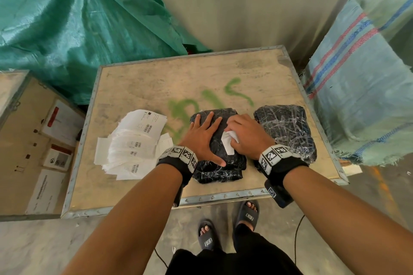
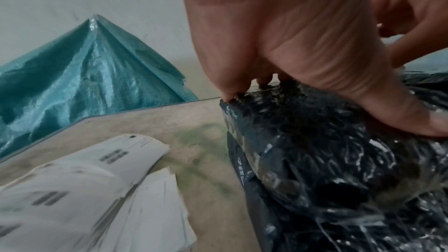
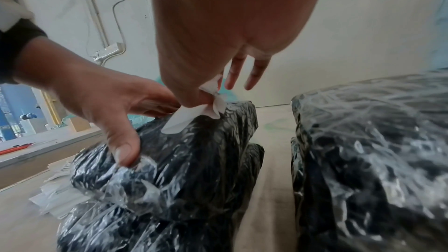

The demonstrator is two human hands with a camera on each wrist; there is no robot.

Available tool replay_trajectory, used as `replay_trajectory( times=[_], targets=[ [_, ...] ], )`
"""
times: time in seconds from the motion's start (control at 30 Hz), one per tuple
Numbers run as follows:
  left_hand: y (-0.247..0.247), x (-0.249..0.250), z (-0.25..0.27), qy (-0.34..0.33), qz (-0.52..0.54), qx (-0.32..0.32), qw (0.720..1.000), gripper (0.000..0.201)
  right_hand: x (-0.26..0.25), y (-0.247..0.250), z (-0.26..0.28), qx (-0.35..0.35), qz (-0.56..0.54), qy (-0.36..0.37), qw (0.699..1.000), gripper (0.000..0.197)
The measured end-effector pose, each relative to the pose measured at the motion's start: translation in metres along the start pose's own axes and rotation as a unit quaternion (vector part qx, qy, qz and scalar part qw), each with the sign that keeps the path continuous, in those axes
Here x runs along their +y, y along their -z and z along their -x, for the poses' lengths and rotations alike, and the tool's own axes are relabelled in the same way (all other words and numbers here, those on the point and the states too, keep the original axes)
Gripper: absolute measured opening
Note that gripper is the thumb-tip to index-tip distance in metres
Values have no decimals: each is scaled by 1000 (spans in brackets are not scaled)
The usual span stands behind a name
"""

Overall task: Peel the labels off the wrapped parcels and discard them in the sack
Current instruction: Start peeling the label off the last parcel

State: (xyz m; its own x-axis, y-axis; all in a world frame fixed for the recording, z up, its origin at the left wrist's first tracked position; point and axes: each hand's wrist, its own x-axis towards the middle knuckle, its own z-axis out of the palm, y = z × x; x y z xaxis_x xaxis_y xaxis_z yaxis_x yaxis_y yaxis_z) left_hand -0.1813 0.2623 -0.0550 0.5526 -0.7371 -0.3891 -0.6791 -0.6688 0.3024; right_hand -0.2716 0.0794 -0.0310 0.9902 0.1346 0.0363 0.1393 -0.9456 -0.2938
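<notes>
The task is part-way through the peel step on one parcel. The near parcel, wrapped in black bubble film under clear stretch film, lies on the bench directly in front of the person, and the left hand presses flat on its top with straight, spread fingers, grasping nothing, to steady it. The right hand has its thumb and fingers pinched on a white label; in the right wrist view the label is crumpled at the pinch and lifted along most of its length, with only its lower end appearing to touch the film (whether that end remains stuck cannot be confirmed). Judged from this, removal from this parcel is nearly complete but the label has not been discarded. A second parcel of the same kind lies just beside the first on the right side; no label shows on its visible top face, so it is either finished or carries its label on a hidden face. Two woven sacks stand off the bench: a green sack behind it to the left and a pale striped sack at its right edge; which one receives the labels cannot be told. A pile of white printed sheets lies on the left part of the bench, too overlapped to count. Count: parcels, two; labels in hand, one; sacks, two; sheet piles, one.
</notes>
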Motion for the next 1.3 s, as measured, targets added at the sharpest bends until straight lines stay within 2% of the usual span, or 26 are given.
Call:
replay_trajectory(
  times=[0.1,0.2,0.43,0.6,0.77,0.87,0.93,1.0,1.17,1.3],
  targets=[
    [-3,-2,-3,4,-3,0,1000,147,-1,1,2,18,15,0,1000,11],
    [-1,-2,-6,9,-11,-3,1000,147,1,0,13,32,-5,-5,999,14],
    [-1,-1,-7,11,-15,-7,1000,146,-6,7,28,-51,-91,-64,993,16],
    [0,0,-6,8,-16,-10,1000,146,-10,23,30,-72,-48,-59,994,15],
    [0,1,-5,9,-17,-12,1000,146,-11,27,36,-29,-33,-38,998,12],
    [0,1,-4,9,-20,-11,1000,147,-4,30,41,-1,-75,-50,996,14],
    [0,3,-4,9,-23,-11,1000,147,-5,38,41,-38,-137,-108,984,16],
    [1,4,-5,9,-26,-15,999,147,-8,39,39,-88,-154,-159,971,18],
    [1,2,-4,9,-25,-19,999,148,-24,40,24,-96,-187,-161,964,13],
    [0,1,-4,9,-22,-13,1000,148,-23,48,13,-133,-212,-179,952,21]
  ],
)
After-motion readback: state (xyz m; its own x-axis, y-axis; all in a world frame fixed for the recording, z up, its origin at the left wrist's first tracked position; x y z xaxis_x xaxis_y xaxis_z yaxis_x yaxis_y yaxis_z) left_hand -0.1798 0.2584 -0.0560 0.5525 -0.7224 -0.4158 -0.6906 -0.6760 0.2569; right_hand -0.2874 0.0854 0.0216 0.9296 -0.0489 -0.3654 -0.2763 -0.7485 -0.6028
